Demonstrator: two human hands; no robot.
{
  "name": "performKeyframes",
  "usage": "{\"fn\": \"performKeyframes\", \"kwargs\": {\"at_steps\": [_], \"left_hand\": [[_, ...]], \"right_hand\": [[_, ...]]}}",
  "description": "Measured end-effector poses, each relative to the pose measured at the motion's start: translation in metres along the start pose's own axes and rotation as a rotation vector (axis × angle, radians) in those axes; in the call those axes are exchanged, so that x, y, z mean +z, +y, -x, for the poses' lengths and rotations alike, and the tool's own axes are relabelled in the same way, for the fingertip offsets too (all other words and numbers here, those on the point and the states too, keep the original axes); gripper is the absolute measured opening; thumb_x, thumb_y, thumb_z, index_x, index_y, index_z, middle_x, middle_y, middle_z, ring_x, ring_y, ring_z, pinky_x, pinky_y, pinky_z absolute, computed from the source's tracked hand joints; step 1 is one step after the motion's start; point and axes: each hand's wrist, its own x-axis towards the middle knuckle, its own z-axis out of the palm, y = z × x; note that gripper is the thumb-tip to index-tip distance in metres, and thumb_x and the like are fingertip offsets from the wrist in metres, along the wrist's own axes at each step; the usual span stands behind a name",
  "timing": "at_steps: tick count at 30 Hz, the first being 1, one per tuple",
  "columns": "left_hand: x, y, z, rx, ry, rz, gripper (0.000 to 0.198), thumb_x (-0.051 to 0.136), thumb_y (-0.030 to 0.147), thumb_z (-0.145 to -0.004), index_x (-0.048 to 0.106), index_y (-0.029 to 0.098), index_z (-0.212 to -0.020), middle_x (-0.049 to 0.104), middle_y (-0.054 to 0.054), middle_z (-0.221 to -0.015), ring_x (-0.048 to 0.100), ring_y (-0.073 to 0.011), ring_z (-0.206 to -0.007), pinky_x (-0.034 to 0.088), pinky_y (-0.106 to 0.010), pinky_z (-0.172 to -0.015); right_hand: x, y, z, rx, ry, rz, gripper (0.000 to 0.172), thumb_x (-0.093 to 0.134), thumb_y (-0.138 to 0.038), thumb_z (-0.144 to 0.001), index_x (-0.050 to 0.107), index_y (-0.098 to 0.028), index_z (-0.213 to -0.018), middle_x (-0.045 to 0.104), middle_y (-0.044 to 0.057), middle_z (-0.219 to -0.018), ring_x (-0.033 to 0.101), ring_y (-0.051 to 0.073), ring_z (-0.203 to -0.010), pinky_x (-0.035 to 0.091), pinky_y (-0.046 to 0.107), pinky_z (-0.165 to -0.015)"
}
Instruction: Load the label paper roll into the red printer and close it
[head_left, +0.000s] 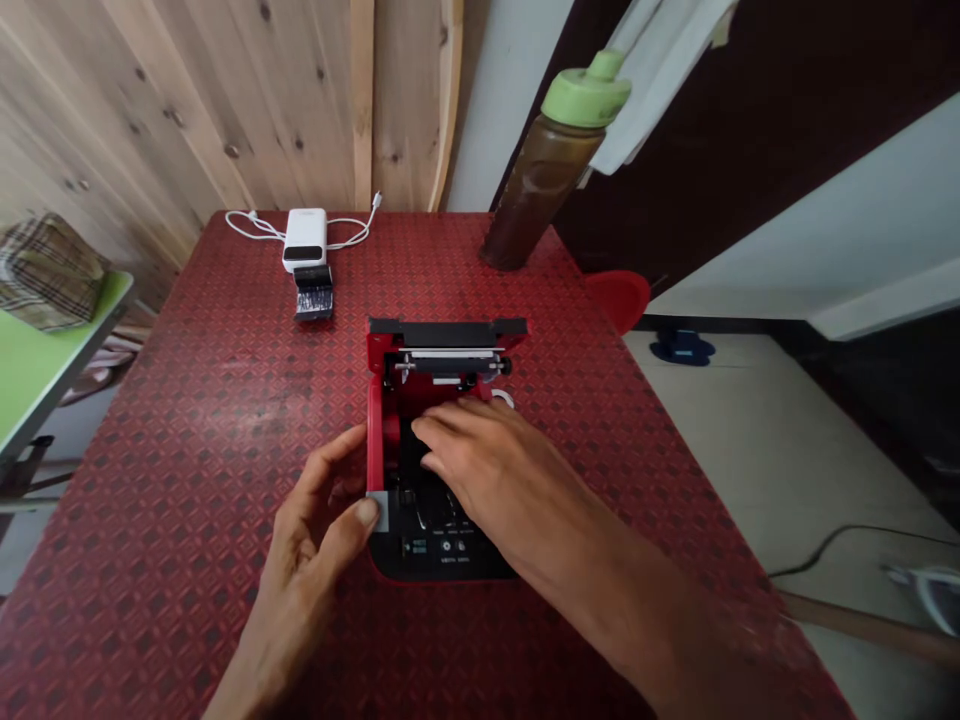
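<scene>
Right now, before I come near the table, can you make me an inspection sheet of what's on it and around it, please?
Surface: red patterned tabletop.
Job's things: red-and-black machine, its lid raised.
Clutter: white device; small black piece just in front of it; green-capped bottle at the far right.
Hands: left hand at the machine's left side, thumb on the front corner; right hand reaching inside, its grip hidden.
Cables: white cable by the white device; dark cable low at right.
Surroundings: wooden wall behind; plaid bag on a green table at left; dark blue item on the floor.
</scene>
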Motion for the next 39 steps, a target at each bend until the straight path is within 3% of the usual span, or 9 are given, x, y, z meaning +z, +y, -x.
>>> {"fn": "performKeyframes", "kwargs": {"at_steps": [7,10,14,18,22,27,30,33,39], "left_hand": [[-0.004,-0.004,-0.002,-0.014,-0.038,0.031,0.057,0.074,0.047,-0.100,0.062,0.033,-0.155,0.064,-0.007,-0.162,0.059,-0.0359,-0.149,0.057,-0.047,-0.115],[-0.005,-0.006,-0.002,-0.022,-0.035,0.021,0.057,0.073,0.048,-0.101,0.062,0.035,-0.155,0.065,-0.007,-0.161,0.060,-0.0357,-0.148,0.061,-0.043,-0.106],[-0.006,-0.006,-0.001,-0.010,-0.015,-0.005,0.054,0.075,0.046,-0.100,0.064,0.035,-0.152,0.066,-0.005,-0.159,0.064,-0.0333,-0.144,0.062,-0.038,-0.104],[-0.005,-0.004,0.001,-0.014,0.003,-0.017,0.054,0.075,0.046,-0.100,0.065,0.036,-0.152,0.069,-0.004,-0.156,0.069,-0.0321,-0.138,0.063,-0.038,-0.102],[0.000,0.001,0.002,-0.042,0.039,-0.030,0.055,0.076,0.047,-0.098,0.067,0.034,-0.151,0.073,-0.004,-0.151,0.073,-0.0306,-0.130,0.063,-0.036,-0.099],[0.005,0.002,0.001,-0.035,0.100,-0.038,0.053,0.077,0.047,-0.095,0.070,0.033,-0.147,0.074,-0.003,-0.147,0.073,-0.0296,-0.127,0.061,-0.035,-0.098],[0.002,-0.001,0.000,-0.033,0.094,-0.057,0.054,0.076,0.046,-0.096,0.069,0.034,-0.149,0.074,-0.003,-0.147,0.071,-0.0311,-0.130,0.060,-0.039,-0.104],[-0.003,-0.005,-0.002,-0.018,0.074,-0.071,0.055,0.075,0.046,-0.097,0.068,0.034,-0.150,0.075,-0.004,-0.146,0.071,-0.0323,-0.132,0.059,-0.040,-0.108],[-0.007,-0.009,-0.004,-0.007,0.110,-0.114,0.053,0.075,0.047,-0.097,0.069,0.035,-0.148,0.073,-0.003,-0.149,0.067,-0.0319,-0.138,0.057,-0.039,-0.112]], "right_hand": [[-0.001,-0.001,-0.022,0.024,-0.175,0.087,0.030,0.054,-0.002,-0.105,0.075,-0.015,-0.123,0.078,0.013,-0.127,0.075,0.029,-0.114,0.057,0.045,-0.102],[-0.001,0.001,-0.022,0.001,-0.124,0.107,0.033,0.058,0.000,-0.101,0.074,-0.016,-0.125,0.078,0.012,-0.124,0.076,0.029,-0.108,0.058,0.043,-0.094],[-0.010,-0.009,-0.008,-0.020,0.111,0.161,0.023,0.070,0.000,-0.090,0.075,-0.016,-0.107,0.079,0.008,-0.096,0.075,0.028,-0.085,0.058,0.041,-0.074],[-0.030,-0.013,0.026,-0.012,0.347,0.087,0.016,0.066,-0.007,-0.097,0.074,-0.018,-0.105,0.078,0.006,-0.092,0.073,0.026,-0.083,0.057,0.040,-0.074],[-0.036,0.008,0.074,0.326,0.596,-0.160,0.018,0.075,-0.033,-0.100,0.077,-0.028,-0.117,0.080,0.003,-0.106,0.074,0.022,-0.090,0.058,0.038,-0.084],[0.010,0.029,0.116,0.775,1.019,-0.558,0.037,0.092,-0.047,-0.083,0.079,-0.026,-0.111,0.080,0.001,-0.093,0.073,0.019,-0.076,0.058,0.032,-0.065],[0.047,0.021,0.123,0.806,0.914,-0.589,0.026,0.088,-0.036,-0.086,0.078,-0.026,-0.108,0.076,-0.003,-0.080,0.067,0.015,-0.061,0.056,0.027,-0.057],[0.070,0.010,0.122,0.718,0.753,-0.572,0.019,0.078,-0.024,-0.091,0.076,-0.027,-0.110,0.081,-0.001,-0.088,0.074,0.016,-0.070,0.062,0.028,-0.065],[0.076,0.018,0.118,0.483,0.522,-0.583,0.034,0.065,-0.014,-0.094,0.074,-0.026,-0.125,0.084,0.006,-0.115,0.081,0.022,-0.099,0.067,0.037,-0.092]]}}
